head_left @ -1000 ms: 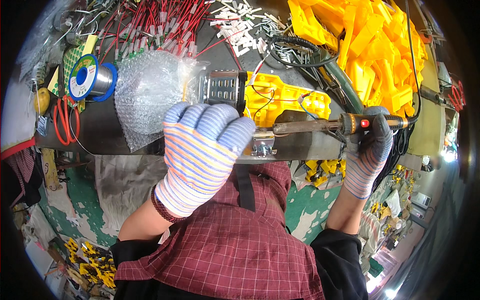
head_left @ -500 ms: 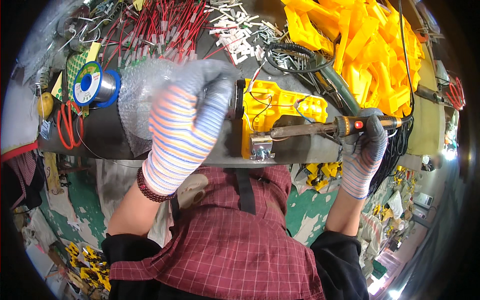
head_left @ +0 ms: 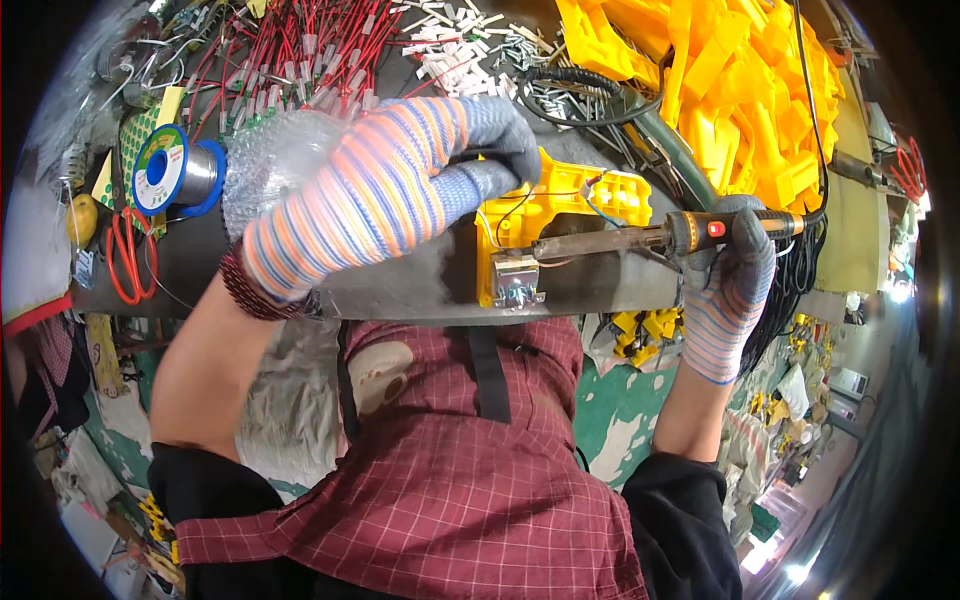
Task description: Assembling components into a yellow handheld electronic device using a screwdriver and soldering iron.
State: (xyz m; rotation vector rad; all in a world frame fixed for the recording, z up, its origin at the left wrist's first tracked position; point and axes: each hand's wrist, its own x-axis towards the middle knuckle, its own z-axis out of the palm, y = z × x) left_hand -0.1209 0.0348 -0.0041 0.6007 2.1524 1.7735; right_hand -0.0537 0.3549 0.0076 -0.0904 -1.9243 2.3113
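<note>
Near bench edge, centre: yellow plastic housing [head_left: 560, 205] with thin wires and a small metal bracket [head_left: 515, 282] at its near corner. Right hand [head_left: 735, 265], gloved, is closed around the soldering iron [head_left: 640, 238] handle at right, tip laid across the housing. Left hand [head_left: 400, 185], striped glove, curls over the housing's left end, fingers pinching there; what it grips is hidden. Housing likely light, rigid, slick plastic; wires delicate, so hold the body edges. Farther left: solder spool [head_left: 175, 172]. Far right: pile of yellow parts [head_left: 740, 90].
</note>
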